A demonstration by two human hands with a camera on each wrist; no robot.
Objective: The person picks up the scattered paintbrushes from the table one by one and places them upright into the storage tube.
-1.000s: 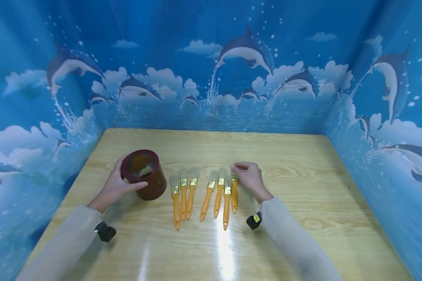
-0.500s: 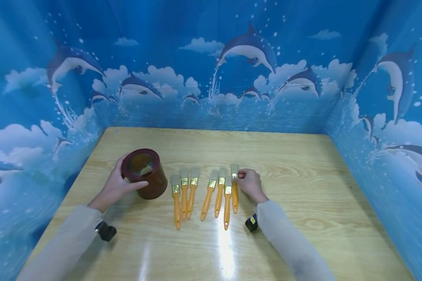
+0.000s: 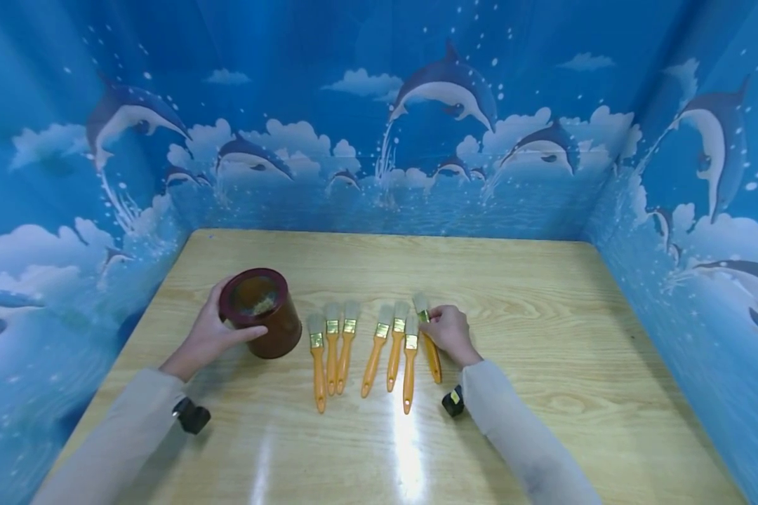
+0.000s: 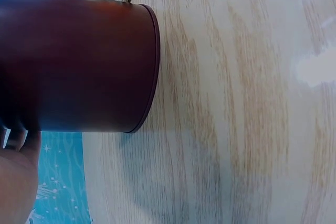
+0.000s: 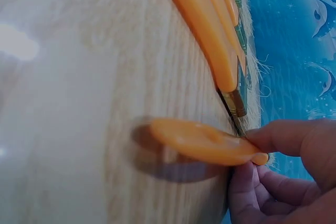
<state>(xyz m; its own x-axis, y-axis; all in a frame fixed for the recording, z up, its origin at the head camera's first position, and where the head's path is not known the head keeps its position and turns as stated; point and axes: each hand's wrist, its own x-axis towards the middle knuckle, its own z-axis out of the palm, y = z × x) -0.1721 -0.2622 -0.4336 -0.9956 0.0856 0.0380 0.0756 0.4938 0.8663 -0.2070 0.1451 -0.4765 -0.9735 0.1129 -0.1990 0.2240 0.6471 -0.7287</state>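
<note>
A pale wood-grain table (image 3: pixel 543 301) bears a dark red pot (image 3: pixel 281 324) and six orange-handled brushes (image 3: pixel 374 356).

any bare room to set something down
Free: the pale wooden table right of the right hand, and its far strip along the blue dolphin-print curtain. Crowded: orange-handled brushes between the maroon cylindrical pot and that hand.

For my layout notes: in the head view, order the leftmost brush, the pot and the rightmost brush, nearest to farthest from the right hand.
1. Rightmost brush: pinched in the right hand.
2. Leftmost brush: left end of the row.
3. Pot: farther left, held by the left hand.
</note>
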